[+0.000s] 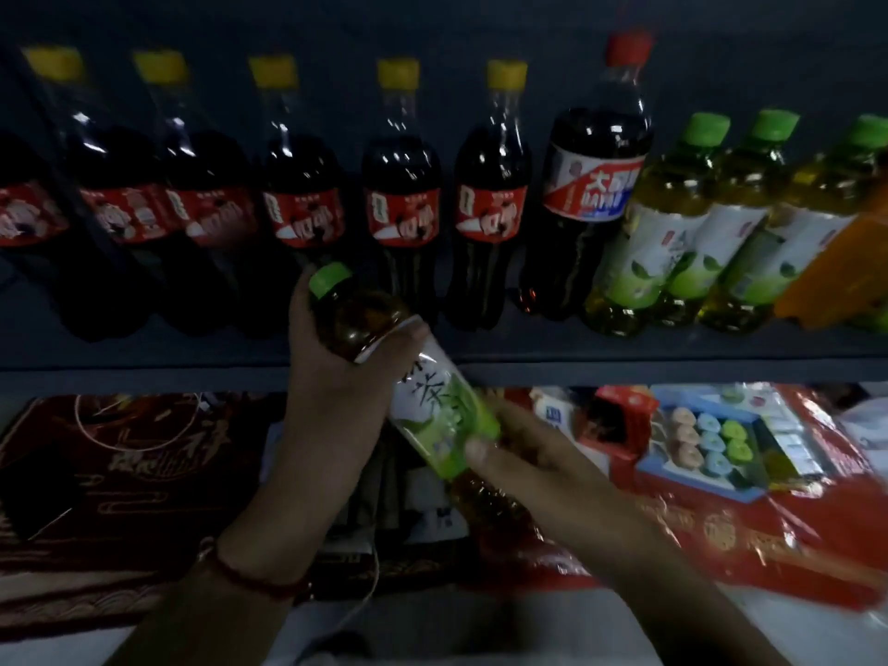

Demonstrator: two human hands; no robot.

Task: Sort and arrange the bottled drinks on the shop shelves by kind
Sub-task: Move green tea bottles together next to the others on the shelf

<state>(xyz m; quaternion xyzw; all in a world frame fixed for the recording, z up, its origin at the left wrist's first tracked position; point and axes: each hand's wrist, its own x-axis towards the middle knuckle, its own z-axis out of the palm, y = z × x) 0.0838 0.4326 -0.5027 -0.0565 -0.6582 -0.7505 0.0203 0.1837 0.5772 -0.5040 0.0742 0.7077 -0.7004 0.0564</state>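
We hold the green tea bottle (423,396) tilted, just below the shelf (624,350) — left hand (336,377) fingers wrapped round its shoulder, right hand (524,454) fingers gripping its base.

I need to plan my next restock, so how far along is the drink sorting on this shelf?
Mostly sorted: yellow-capped cola bottles stand in a row, three green tea bottles grouped right. In hand: another green tea bottle, left hand near its cap, right hand at its base. Left: shelving it; the red-capped cola bottle stands alone.
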